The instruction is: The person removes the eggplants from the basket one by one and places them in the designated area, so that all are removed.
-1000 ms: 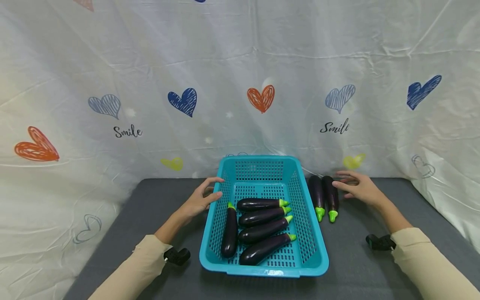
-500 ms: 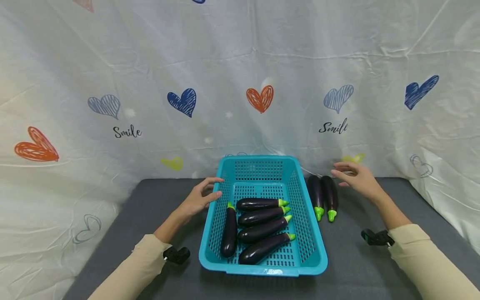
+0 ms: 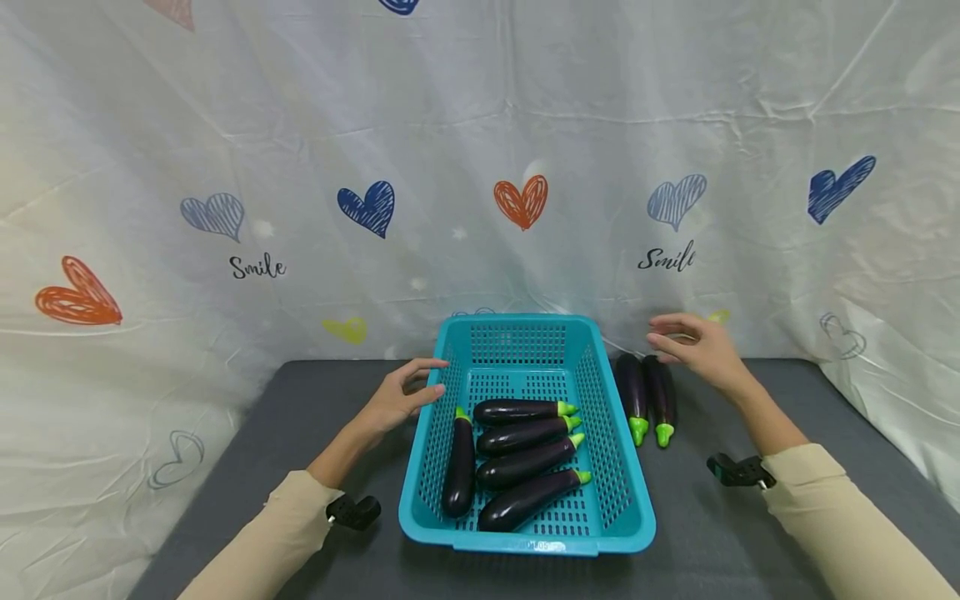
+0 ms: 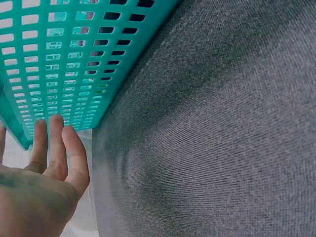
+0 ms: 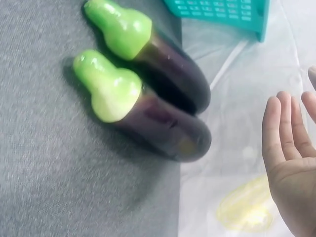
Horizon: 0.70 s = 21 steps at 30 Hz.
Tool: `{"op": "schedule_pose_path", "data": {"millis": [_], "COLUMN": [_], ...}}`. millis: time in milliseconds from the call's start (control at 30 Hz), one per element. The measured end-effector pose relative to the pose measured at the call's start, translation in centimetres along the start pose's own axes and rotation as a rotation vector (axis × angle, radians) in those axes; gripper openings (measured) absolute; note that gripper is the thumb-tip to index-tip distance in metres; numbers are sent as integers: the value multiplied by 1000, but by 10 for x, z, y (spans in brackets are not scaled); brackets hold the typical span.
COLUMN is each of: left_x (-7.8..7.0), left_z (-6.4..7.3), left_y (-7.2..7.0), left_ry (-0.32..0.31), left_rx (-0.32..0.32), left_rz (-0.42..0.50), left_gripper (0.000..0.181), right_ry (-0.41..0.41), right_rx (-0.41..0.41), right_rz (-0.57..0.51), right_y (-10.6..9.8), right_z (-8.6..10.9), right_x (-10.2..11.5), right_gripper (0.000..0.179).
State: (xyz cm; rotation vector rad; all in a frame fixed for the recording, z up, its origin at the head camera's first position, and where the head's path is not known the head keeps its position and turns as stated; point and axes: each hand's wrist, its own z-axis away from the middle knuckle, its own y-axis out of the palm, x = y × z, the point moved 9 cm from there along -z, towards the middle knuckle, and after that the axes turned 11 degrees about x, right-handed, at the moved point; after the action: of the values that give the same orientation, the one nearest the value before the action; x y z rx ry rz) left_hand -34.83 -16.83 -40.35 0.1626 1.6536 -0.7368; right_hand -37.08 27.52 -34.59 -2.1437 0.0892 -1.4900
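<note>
Right hand [image 3: 701, 354], fingers relaxed, hovering near two eggplants [image 3: 662, 402] lying right of blue basket [image 3: 480, 541]; right wrist view showing gap head view is hiding. Left hand [image 3: 393, 400], fingers loose, hanging at basket's left rim. Gray table [image 3: 693, 537] stretching rightward.

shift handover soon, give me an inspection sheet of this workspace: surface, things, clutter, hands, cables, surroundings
surface: dark grey table
things: blue basket, five eggplants inside; two eggplants outside, right of it
clutter: nothing seen
hands: left hand at the basket's left rim, contact unclear; right hand near the outside eggplants, apart, holding nothing
cables: thin white line by the basket's far right corner, cord or crease unclear
surroundings: white backdrop with hearts and "Smile"
</note>
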Motion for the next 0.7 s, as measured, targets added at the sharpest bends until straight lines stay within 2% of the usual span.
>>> {"op": "schedule_pose_path", "data": {"millis": [233,500,700], "left_x": [-1,-1,1], "left_z": [0,-1,0], "left_y": [0,-1,0], "left_ry": [8,13,-4], "left_rx": [-5,-5,1], "left_rz": [9,8,17], "left_gripper": [46,46,47], "right_ry": [-3,6,-41], "right_rx": [9,35,64], "right_rz": [-11,28,58], "right_y": [7,16,25], "right_z": [-7,-21,-36], "right_x": [8,22,39], "right_gripper": [44,44,41]}}
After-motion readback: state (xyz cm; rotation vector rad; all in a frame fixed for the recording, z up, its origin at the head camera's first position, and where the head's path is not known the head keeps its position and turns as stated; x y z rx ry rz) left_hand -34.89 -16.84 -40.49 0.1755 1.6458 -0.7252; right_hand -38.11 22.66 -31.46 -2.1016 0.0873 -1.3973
